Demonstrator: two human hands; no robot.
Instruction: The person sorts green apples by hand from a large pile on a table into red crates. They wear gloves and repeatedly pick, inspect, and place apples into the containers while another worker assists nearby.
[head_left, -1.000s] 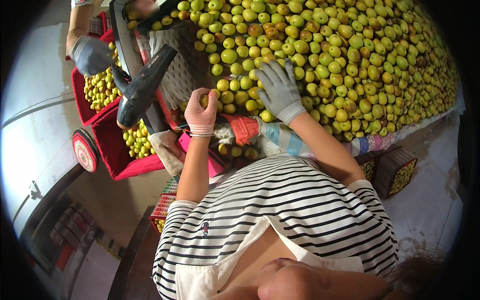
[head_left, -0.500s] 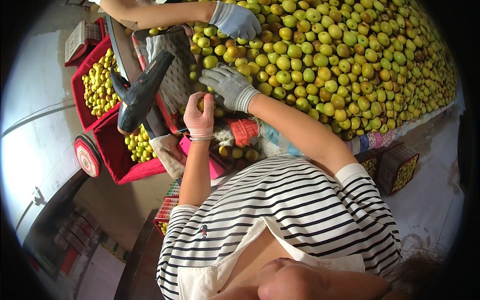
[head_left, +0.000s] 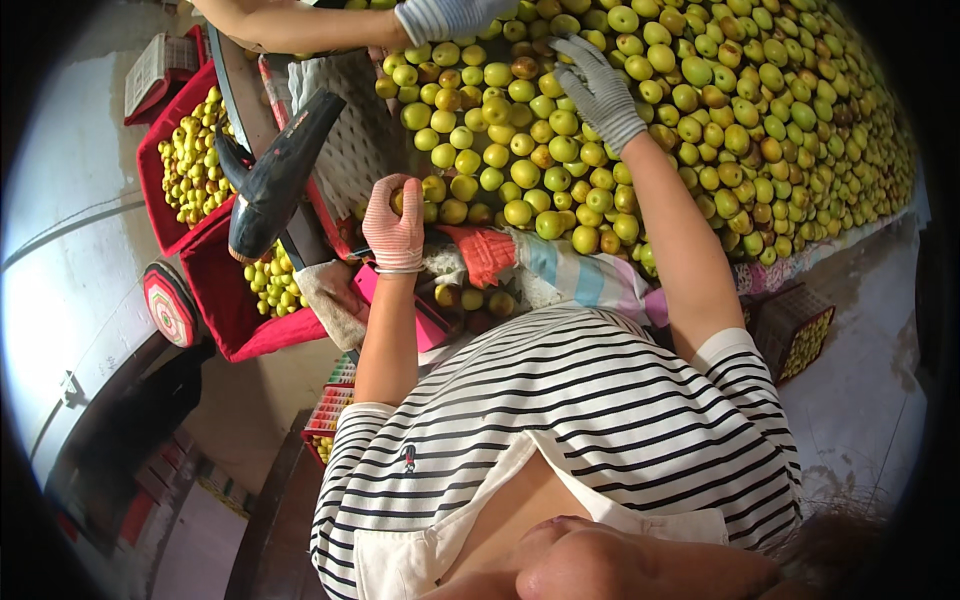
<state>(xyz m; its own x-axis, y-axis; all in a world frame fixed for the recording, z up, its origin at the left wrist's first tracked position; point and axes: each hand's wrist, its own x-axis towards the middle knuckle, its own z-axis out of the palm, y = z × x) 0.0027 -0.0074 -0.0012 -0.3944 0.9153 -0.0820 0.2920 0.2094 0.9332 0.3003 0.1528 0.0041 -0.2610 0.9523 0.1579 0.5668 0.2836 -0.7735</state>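
Note:
My left hand [head_left: 394, 235], in a red-and-white striped glove, is closed round a jujube [head_left: 398, 202] beside the near edge of the pile. Grey-gloved, my right hand [head_left: 602, 98] reaches into the large heap of green and brownish jujubes [head_left: 720, 130], fingers stretched out over the fruit. Whether its fingertips touch any fruit, I cannot tell. Some looser jujubes [head_left: 520, 175] lie between my two hands. Left of them is a pale, dimpled sheet [head_left: 345, 120].
A co-worker's gloved hand [head_left: 450, 18] is over the far edge of the pile. A black dryer-shaped tool [head_left: 285, 180] stands at left, past it red-lined crates [head_left: 270, 340] of jujubes. A pink box [head_left: 425, 325] sits by my left forearm, a crate [head_left: 795, 325] at lower right.
My right hand has moved away from beside my left, right and farther into the heap. The co-worker's hand has shifted toward the far edge. My left hand stays nearly in place.

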